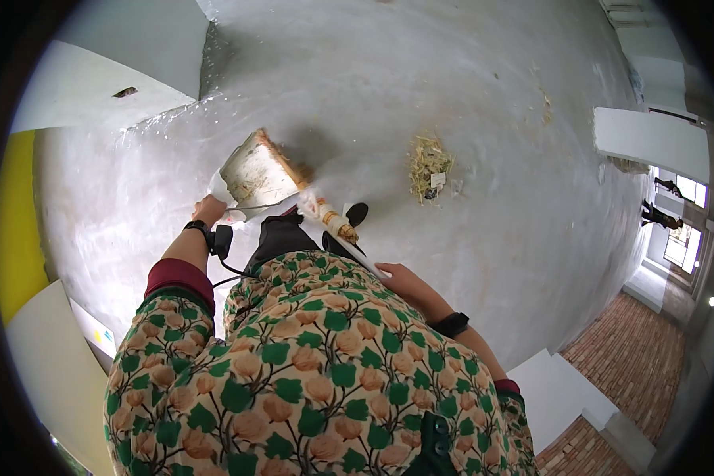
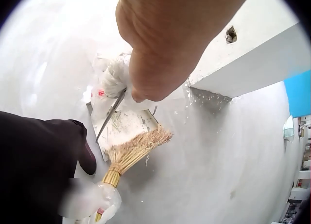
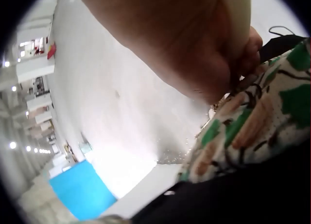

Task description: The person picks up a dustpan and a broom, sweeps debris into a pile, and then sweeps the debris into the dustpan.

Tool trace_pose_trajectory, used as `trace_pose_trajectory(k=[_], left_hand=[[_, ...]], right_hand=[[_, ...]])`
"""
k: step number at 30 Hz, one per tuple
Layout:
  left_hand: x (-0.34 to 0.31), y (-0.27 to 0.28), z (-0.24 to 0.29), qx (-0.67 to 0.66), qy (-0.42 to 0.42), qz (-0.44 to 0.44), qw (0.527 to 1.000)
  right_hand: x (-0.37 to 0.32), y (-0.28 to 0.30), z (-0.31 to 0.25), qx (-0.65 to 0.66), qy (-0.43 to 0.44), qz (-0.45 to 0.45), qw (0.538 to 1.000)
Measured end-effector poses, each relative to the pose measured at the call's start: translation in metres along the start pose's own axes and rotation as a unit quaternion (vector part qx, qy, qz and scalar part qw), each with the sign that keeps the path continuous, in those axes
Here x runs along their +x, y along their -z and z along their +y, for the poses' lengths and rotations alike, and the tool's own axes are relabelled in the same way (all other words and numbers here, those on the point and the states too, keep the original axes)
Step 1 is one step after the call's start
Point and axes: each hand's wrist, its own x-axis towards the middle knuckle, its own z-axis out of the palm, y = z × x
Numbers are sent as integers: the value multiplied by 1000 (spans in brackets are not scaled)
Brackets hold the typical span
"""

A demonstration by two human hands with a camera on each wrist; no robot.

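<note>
My left hand (image 1: 209,209) grips the handle end of a dustpan (image 1: 263,176), with a crumpled white plastic bag (image 2: 112,80) bunched around the grip. The pan lies tilted low over the floor, with straw bits on its pale, worn inside. A straw broom (image 2: 138,145) has its bristles across the pan's front edge. White plastic wraps the broom's lower shaft. My right hand (image 1: 403,280) holds the pale broom handle (image 3: 236,22) close to the flowered clothing, its fingers curled around it in the right wrist view.
A heap of straw and scraps (image 1: 430,170) lies on the grey floor right of the dustpan. A white block (image 1: 103,91) stands at upper left, a yellow panel (image 1: 22,222) at far left. Another white block (image 1: 650,143) stands to the right. Two people (image 1: 660,214) are far off.
</note>
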Motion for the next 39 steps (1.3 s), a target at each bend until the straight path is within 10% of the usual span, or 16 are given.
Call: trace_pose_trajectory(k=[8,10,16,18,21,26,39], left_hand=[[16,-6,-6,-1,-13,-16,1000],[11,-4,-3,3,-10,-16,1000],[14,-7,-5,17,-18,-27,999],[17,-8,-7,7,-17,-25,1000],[14,-9,-10,-8,-28,-13,999],[6,-4,-11,-34,-56,-3,998],[8,5,-35,-10,-150,100,984]], right_hand=[[-28,24,-21,-31,-133,32,990],[0,27,-3,-261,192,224,919],[46,16,-22,-270,49,171,946],[45,-3,2,-292,130,151,935],[29,-18,20,-262,191,143,935],[-13,-18,28,38,31,25,998],[-13,58,43,112,-47,321,939]])
